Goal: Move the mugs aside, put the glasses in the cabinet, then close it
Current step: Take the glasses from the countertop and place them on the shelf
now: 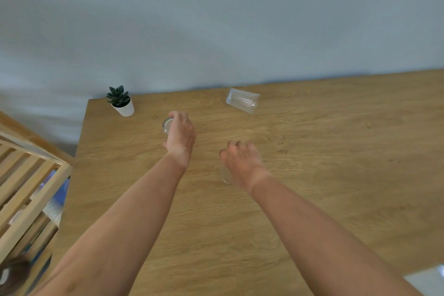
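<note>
Right hand (242, 163) curled over a clear glass (225, 176), mostly hidden beneath it; grip not certain. Left hand (180, 137) wraps a second glass (167, 124), only its rim showing. Third, ribbed glass (242, 100) stands alone near the table's (336, 175) far edge, open wood all round. Potted succulent (121, 101) at far-left corner. Slatted wooden shelf (26, 187) left, contents blurred.

wooden table (312, 175), potted plant (121, 101), ribbed glass (242, 100)
</note>
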`<state>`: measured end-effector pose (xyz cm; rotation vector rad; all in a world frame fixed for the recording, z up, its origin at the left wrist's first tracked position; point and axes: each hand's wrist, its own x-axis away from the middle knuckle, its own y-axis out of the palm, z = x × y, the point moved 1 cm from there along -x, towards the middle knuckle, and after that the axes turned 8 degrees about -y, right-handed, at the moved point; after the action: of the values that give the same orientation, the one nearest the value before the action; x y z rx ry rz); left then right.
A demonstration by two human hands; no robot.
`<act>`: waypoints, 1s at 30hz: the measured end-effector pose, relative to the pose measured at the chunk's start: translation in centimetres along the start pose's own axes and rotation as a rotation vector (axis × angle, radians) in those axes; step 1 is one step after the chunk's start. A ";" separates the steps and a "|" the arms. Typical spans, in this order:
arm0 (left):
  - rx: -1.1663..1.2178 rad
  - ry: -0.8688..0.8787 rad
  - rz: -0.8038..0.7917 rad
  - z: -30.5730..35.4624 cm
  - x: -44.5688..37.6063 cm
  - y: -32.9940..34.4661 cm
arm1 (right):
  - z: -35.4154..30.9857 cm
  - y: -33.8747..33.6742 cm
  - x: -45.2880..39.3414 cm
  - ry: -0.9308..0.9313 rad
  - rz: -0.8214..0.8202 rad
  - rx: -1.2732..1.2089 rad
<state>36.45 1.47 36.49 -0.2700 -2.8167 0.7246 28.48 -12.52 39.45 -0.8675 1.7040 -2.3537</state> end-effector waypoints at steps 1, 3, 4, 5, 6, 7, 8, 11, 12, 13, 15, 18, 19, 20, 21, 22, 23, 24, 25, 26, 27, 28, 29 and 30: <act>0.066 -0.031 0.013 -0.3 0.1 0.1 | 0.0 -0.1 0.1 0.005 0.017 0.008; 0.292 -0.108 0.010 -0.9 0.5 0.3 | 0.1 0.0 0.4 0.038 0.053 -0.014; 0.408 -0.144 0.013 -1.0 0.7 0.3 | 0.1 0.0 0.6 0.060 0.077 -0.043; 0.495 -0.168 0.025 -1.1 1.0 0.4 | 0.1 0.0 0.9 0.080 0.100 -0.074; 0.548 -0.180 0.041 -1.1 1.4 0.6 | 0.0 0.0 1.1 0.098 0.120 -0.102; 0.580 -0.184 0.058 -1.0 1.8 0.7 | -0.1 0.1 1.3 0.115 0.140 -0.123; 0.608 -0.191 0.077 -0.9 2.1 0.9 | -0.2 0.2 1.6 0.133 0.157 -0.137; 0.702 -0.208 0.099 -0.7 2.9 0.9 | -0.4 0.6 2.4 0.207 0.217 -0.233; 0.732 -0.214 0.097 -0.6 3.1 0.9 | -0.5 0.8 2.7 0.239 0.247 -0.288; 0.764 -0.224 0.090 -0.5 3.5 0.9 | -0.5 0.9 3.1 0.270 0.287 -0.349; 0.840 -0.268 0.068 -0.3 4.2 0.8 | -0.5 1.1 3.9 0.329 0.389 -0.483; 0.995 -0.360 0.016 0.3 6.1 0.8 | -0.6 1.4 5.2 0.401 0.487 -0.616; 1.045 -0.387 -0.002 0.6 7.1 0.7 | -0.7 1.6 5.7 0.420 0.500 -0.647; 1.086 -0.413 -0.018 1.0 8.2 0.6 | -0.8 1.8 6.3 0.433 0.514 -0.675; 1.119 -0.437 -0.030 1.5 9.4 0.5 | -1.0 2.1 7.0 0.446 0.532 -0.695; 1.152 -0.463 -0.039 2.0 10.6 0.3 | -1.1 2.4 7.8 0.458 0.549 -0.707; 1.191 -0.491 -0.046 2.5 12.0 0.1 | -1.4 2.7 8.6 0.464 0.557 -0.717; 1.235 -0.520 -0.054 3.0 13.4 -0.2 | -1.6 3.0 9.5 0.463 0.559 -0.729; 1.275 -0.548 -0.062 3.5 14.9 -0.6 | -1.9 3.4 10.5 0.458 0.564 -0.743; 1.304 -0.573 -0.069 4.1 16.3 -1.0 | -2.2 3.7 11.7 0.454 0.574 -0.756; 1.323 -0.597 -0.074 4.7 17.8 -1.4 | -2.5 4.1 12.9 0.451 0.587 -0.766; 1.342 -0.623 -0.081 5.4 19.4 -1.8 | -2.9 4.5 14.1 0.447 0.594 -0.770; 1.369 -0.650 -0.089 6.1 20.9 -2.3 | -3.2 5.1 15.3 0.441 0.597 -0.765; 1.406 -0.677 -0.098 6.9 22.3 -2.8 | -3.4 5.7 16.5 0.432 0.595 -0.756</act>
<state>12.95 1.13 35.68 0.4232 -1.9489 2.7943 11.71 -18.38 39.87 0.1600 2.6114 -1.5562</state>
